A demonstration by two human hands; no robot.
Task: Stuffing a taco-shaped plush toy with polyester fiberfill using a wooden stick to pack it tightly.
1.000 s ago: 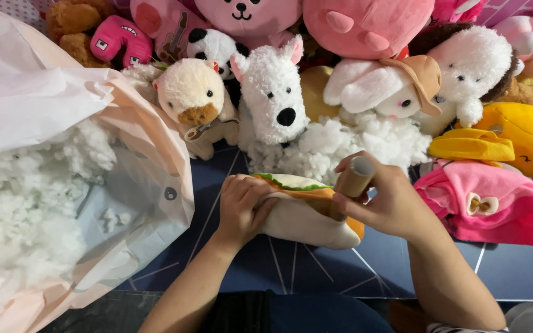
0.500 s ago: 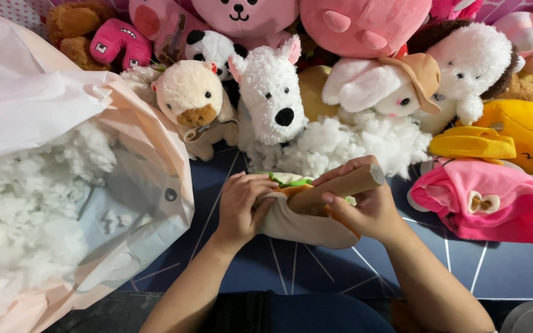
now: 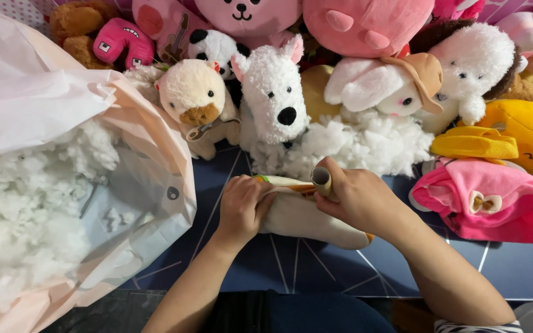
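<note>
A limp beige plush toy skin (image 3: pixel 306 217) with green and orange trim lies on the dark blue mat (image 3: pixel 316 271) in front of me. My left hand (image 3: pixel 242 206) grips its left end. My right hand (image 3: pixel 356 200) holds a short tan wooden stick (image 3: pixel 322 180) upright, its lower end pushed down into the toy's top opening. A loose heap of white stuffing (image 3: pixel 365 145) lies just beyond the toy, between it and a row of plush animals.
A large pale pink bag (image 3: pixel 63 185) full of white fluff fills the left side. Stuffed toys crowd the back: a white dog (image 3: pixel 276 92), a beige one (image 3: pixel 192 95), a pink folded plush (image 3: pixel 488 203) and a yellow one (image 3: pixel 513 132) at right.
The stick has swung from slanting out to the right to standing upright in the toy's opening. Both hands have closed in on the toy, bunching it up.
</note>
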